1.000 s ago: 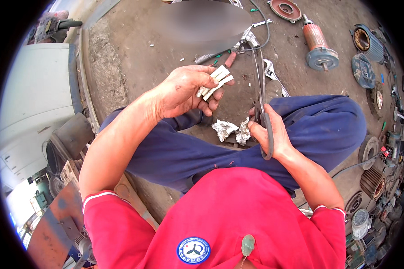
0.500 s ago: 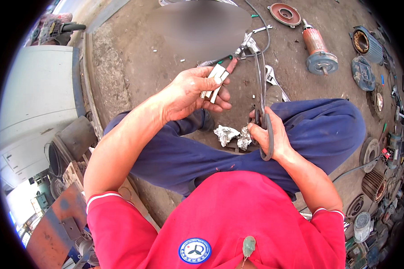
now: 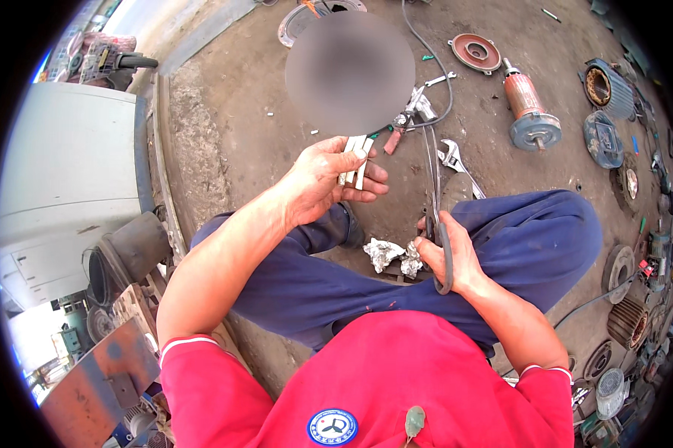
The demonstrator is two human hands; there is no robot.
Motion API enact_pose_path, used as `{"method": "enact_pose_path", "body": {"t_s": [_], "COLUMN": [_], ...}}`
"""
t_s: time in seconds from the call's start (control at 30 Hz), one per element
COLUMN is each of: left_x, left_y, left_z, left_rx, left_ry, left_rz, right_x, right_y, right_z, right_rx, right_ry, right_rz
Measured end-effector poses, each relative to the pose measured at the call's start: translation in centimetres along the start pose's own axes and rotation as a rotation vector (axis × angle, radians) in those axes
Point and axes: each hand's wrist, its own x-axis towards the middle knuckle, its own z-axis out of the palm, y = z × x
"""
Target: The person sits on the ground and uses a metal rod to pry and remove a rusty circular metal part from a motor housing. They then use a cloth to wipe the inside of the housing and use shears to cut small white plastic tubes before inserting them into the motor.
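My left hand [image 3: 323, 178] pinches several short white strips [image 3: 355, 160] between thumb and fingers, its other fingers loosely curled below them. My right hand [image 3: 456, 257] is wrapped round the dark handles of long-bladed scissors [image 3: 434, 168], whose narrow blades point away from me. One handle loop bulges out below that hand; the other is mostly hidden by the fingers. The blades are apart from the strips. Crumpled silvery foil [image 3: 383, 255] lies just left of my right hand. A short reddish piece [image 3: 393, 142] is on the ground beyond the left fingertips.
Right of the blades lie an adjustable wrench [image 3: 456, 160] and, farther off, an open-end wrench [image 3: 441, 79] beside a grey cable [image 3: 450, 93]. A motor rotor [image 3: 527, 101], a red end cover [image 3: 476, 52] and a blue motor housing [image 3: 612, 86] stand at far right. A blurred patch covers the top middle.
The whole view has shifted, so the ground things sit lower in it. The strips stand more upright in my left hand. Both hands keep their hold.
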Motion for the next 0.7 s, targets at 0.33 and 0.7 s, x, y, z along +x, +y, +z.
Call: {"method": "enact_pose_path", "body": {"t_s": [0.33,0.7], "left_x": [-0.1,-0.5], "left_y": [-0.1,-0.1], "left_z": [1.1,4.9], "left_rx": [-0.080,-0.246], "left_ry": [0.048,0.010], "left_rz": [0.087,0.225], "right_x": [-0.1,3.7], "right_y": [-1.2,-4.1], "right_z": [0.9,4.8], "right_rx": [0.119,0.294], "right_ry": [0.073,0.368], "right_rz": [-0.001,-0.409]}}
